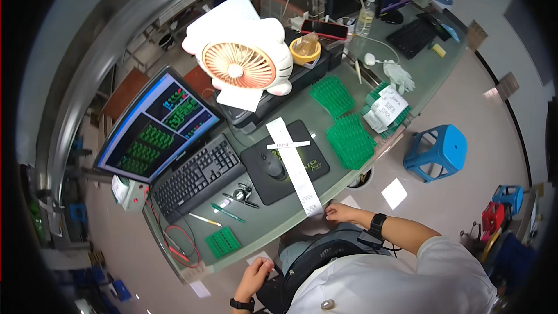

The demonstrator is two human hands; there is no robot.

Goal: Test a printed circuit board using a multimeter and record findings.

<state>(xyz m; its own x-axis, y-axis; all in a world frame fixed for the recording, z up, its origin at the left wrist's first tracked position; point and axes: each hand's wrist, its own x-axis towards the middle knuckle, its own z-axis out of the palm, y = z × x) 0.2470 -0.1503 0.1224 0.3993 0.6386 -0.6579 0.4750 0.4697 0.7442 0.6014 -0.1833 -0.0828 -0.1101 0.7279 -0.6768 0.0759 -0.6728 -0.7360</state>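
Note:
My right hand is at the table's front edge, its fingers curled. Close beside it is the lower end of a long white paper strip, which lies across a black mouse pad; I cannot tell whether they touch. A narrower paper strip crosses it near the top. My left hand is closed, in front of the table and below a small green circuit board; what it may hold is hidden. Left of the long strip sits a black mouse.
Stacks of green circuit boards lie on the right of the glass table. A keyboard, monitor and pens are at left. A white fan stands at the back; a blue stool is to the right.

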